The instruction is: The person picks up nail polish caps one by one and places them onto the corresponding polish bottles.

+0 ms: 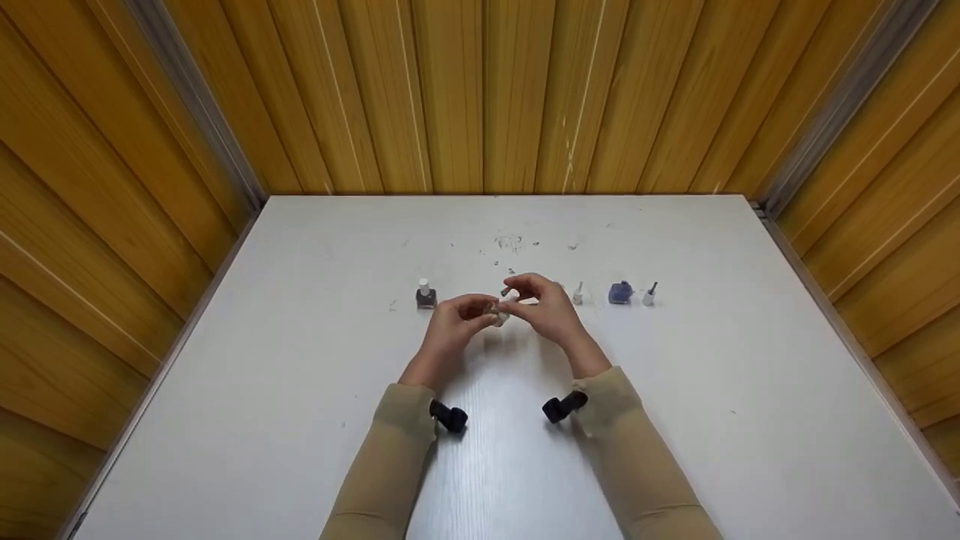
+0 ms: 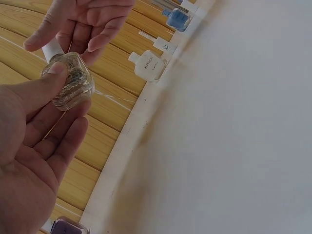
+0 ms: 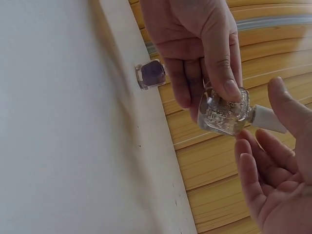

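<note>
My left hand (image 1: 452, 326) pinches a clear glass nail polish bottle (image 3: 222, 117) with glittery flakes inside, thumb on its front and fingers behind. The bottle is held up above the table and tilted, its white cap (image 3: 268, 119) pointing toward my right hand (image 1: 551, 307). In the right wrist view that hand is spread around the cap, with the thumb above it and the loosely bent fingers below. A white polish bottle (image 2: 149, 67) without its cap stands beyond the right hand. Its white brush cap (image 1: 577, 295) is beside it, brush pointing up.
A dark purple polish bottle (image 1: 426, 298) with a white cap stands left of my hands. On the right are an uncapped blue-violet bottle (image 1: 619, 293) and its upturned brush cap (image 1: 649, 297). Flakes (image 1: 508, 242) dot the white table (image 1: 300, 420); wood-look panels (image 1: 480, 97) rise behind.
</note>
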`<control>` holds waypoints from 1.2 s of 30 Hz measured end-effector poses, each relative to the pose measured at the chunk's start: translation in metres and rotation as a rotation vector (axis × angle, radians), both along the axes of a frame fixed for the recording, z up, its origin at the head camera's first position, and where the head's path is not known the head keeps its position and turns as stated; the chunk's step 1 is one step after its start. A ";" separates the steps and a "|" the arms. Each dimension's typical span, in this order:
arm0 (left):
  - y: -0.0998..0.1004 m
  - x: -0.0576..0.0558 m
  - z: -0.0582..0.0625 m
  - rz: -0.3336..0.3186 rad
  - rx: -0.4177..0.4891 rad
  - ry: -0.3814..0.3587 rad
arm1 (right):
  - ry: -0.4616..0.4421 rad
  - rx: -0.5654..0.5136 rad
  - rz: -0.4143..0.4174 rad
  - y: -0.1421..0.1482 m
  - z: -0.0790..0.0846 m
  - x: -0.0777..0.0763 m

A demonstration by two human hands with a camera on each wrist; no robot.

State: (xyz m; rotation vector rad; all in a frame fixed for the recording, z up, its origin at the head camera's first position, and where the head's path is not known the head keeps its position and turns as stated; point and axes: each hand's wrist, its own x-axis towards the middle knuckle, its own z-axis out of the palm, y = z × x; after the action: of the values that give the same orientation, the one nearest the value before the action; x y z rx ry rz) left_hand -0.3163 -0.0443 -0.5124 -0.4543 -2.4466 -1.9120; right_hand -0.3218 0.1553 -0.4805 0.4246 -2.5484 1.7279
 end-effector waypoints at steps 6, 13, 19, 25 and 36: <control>-0.001 -0.001 -0.001 -0.004 0.015 -0.020 | 0.022 -0.119 0.109 0.005 0.004 0.000; -0.001 -0.002 -0.002 0.009 0.002 -0.021 | 0.052 -0.082 0.037 0.002 0.002 -0.001; 0.001 -0.001 -0.002 0.015 -0.004 -0.006 | 0.033 -0.024 -0.115 -0.006 0.002 0.003; 0.004 0.000 -0.003 -0.031 0.004 -0.015 | 0.017 0.040 -0.149 -0.010 0.001 0.004; 0.002 -0.002 -0.003 -0.005 0.057 -0.041 | 0.019 -0.030 0.049 0.006 0.007 0.000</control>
State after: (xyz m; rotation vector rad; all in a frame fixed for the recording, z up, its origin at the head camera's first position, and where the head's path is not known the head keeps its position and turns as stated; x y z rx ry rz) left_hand -0.3183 -0.0427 -0.5157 -0.4247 -2.4103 -2.0073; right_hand -0.3215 0.1608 -0.4738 0.5039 -2.5169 1.7662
